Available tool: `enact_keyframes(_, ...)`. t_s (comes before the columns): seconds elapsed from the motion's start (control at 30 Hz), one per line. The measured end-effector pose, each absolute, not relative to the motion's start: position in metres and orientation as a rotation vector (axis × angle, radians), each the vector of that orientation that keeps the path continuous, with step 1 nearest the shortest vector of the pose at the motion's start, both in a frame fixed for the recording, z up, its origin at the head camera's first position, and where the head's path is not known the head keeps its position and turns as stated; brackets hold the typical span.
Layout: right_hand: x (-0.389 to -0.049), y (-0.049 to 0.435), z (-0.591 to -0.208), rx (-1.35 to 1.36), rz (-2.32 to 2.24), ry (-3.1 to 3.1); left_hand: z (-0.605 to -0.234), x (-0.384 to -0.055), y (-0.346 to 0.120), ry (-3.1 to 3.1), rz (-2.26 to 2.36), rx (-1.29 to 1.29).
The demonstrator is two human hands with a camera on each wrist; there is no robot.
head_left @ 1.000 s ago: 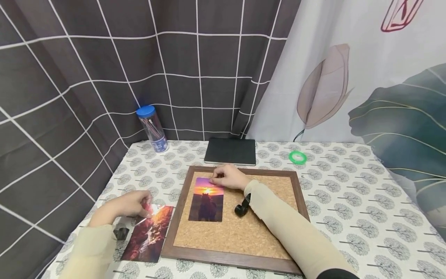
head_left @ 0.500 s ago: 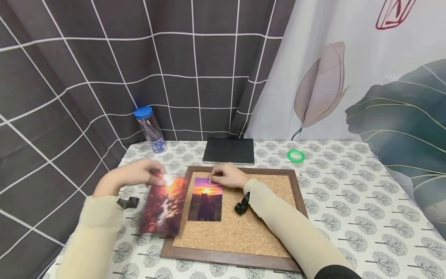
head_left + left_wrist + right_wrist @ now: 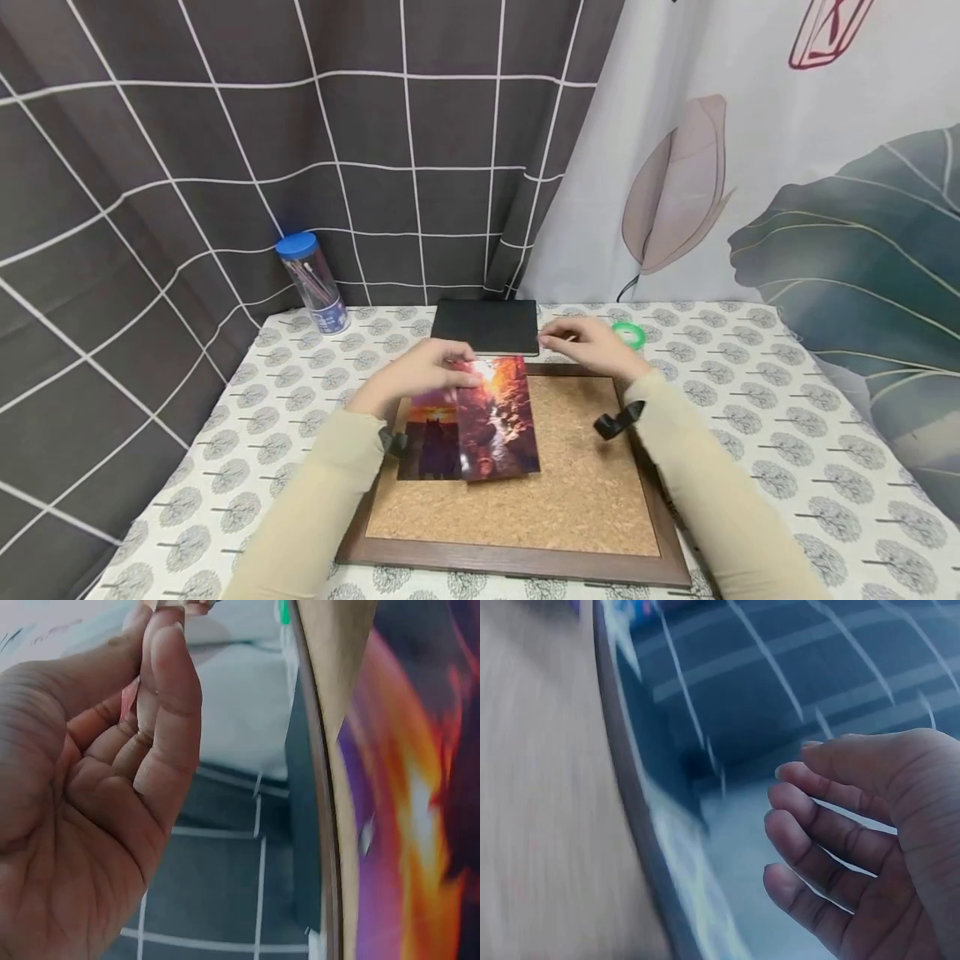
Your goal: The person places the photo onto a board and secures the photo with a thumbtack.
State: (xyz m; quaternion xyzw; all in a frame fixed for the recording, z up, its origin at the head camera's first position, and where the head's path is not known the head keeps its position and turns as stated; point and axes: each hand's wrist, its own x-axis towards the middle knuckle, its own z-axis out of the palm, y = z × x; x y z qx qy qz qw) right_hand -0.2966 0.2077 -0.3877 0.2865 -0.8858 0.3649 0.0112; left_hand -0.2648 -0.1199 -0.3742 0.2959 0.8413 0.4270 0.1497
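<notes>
Over the cork board (image 3: 585,500), I have the red photo (image 3: 498,425) pinched at its upper left by the left hand (image 3: 423,371); the right hand (image 3: 588,343), unloaded, fingers loosely bent, stands right of it. Count: one board, one red photo, one sunset photo (image 3: 427,446).

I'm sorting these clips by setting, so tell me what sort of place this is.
Probably a curtained indoor craft corner, perhaps in a home: a framed cork board lies on a tree-print tablecloth, with a dark grid-patterned curtain hanging behind.
</notes>
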Motion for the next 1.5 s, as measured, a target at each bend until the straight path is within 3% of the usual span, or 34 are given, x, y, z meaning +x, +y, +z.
enact_keyframes(0.2, -0.287, 0.303, -0.418, 0.587, 1.165, -2.787, -0.39, -0.264, -0.093, 2.38, 1.236, 0.832)
enact_keyframes(0.4, -0.285, 0.341, -0.456, 0.389, 1.196, -2.825, -0.403, -0.261, -0.09, 2.492, 1.056, 0.87)
enact_keyframes(0.77, -0.28, 0.346, -0.462, 0.437, 1.278, -2.863, -0.42, -0.272, -0.087, 2.608, 0.789, 0.991)
enact_keyframes(1.5, -0.28, 0.349, -0.474, 0.44, 1.194, -2.801, -0.434, -0.277, -0.085, 2.515, 0.865, 0.931)
